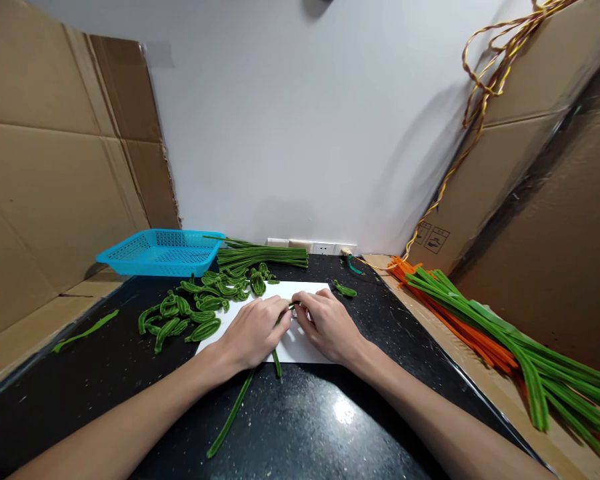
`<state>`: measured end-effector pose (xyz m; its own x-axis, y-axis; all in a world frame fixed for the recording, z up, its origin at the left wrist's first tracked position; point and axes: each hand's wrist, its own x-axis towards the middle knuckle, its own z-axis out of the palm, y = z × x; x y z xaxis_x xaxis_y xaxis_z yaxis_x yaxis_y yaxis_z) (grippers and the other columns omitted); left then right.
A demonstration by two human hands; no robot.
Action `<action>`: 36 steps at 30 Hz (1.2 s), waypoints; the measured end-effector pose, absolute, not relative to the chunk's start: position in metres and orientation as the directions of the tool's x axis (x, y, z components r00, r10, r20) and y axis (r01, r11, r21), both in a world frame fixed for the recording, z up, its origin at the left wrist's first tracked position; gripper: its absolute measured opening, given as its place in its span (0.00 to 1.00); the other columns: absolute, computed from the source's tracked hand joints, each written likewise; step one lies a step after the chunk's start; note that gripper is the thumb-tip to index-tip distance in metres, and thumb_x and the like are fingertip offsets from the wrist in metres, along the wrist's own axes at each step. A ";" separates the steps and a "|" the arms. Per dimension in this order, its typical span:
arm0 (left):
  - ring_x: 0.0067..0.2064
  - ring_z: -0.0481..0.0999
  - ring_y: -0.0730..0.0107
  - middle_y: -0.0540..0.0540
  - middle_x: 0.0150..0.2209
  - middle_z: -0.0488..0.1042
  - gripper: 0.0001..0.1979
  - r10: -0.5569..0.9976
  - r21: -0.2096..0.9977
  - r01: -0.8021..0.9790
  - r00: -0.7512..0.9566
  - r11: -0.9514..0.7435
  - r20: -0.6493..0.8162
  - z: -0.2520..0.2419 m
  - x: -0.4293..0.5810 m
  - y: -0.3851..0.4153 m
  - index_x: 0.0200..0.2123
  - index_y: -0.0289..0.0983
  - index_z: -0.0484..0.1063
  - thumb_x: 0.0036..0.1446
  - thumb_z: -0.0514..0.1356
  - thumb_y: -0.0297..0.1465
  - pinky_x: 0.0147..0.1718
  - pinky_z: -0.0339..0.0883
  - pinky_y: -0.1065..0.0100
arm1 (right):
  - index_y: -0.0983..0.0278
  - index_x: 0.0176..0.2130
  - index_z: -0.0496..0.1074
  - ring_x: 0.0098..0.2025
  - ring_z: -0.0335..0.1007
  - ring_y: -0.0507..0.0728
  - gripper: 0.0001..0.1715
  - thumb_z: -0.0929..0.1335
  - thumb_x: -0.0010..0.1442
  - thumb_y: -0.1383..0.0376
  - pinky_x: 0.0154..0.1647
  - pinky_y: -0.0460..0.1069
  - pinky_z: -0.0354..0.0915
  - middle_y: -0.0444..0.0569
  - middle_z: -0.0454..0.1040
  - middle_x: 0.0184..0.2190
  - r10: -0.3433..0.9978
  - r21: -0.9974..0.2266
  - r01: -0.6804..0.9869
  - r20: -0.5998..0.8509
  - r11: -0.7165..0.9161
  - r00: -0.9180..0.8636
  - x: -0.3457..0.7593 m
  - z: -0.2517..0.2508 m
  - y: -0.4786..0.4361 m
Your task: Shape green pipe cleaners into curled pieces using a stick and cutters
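My left hand [254,330] and my right hand [326,325] meet over a white sheet of paper [300,347] on the black table [300,427]. Both hands are closed, pinching a green pipe cleaner [233,413] at its bent top between the fingertips. Its long ends trail back toward me across the tabletop. A pile of several folded green pipe-cleaner leaf shapes [200,307] lies just left of the paper.
A blue plastic basket [163,252] stands at the back left. A bundle of straight green pipe cleaners [263,255] lies by the wall. Green and orange pipe cleaners [500,333] lie on cardboard at the right. Cardboard panels flank both sides.
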<state>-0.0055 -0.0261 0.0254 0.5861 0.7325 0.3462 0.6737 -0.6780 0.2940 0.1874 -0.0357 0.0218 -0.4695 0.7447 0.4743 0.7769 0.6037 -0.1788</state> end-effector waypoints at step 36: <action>0.37 0.77 0.62 0.45 0.36 0.78 0.10 0.726 0.326 0.649 0.611 -0.688 0.316 0.027 -0.006 -0.027 0.37 0.38 0.69 0.69 0.50 0.31 0.37 0.63 0.65 | 0.63 0.36 0.69 0.33 0.68 0.55 0.09 0.62 0.69 0.69 0.46 0.51 0.56 0.47 0.75 0.30 0.729 -0.110 0.768 0.423 0.631 -0.538 0.186 0.023 -0.035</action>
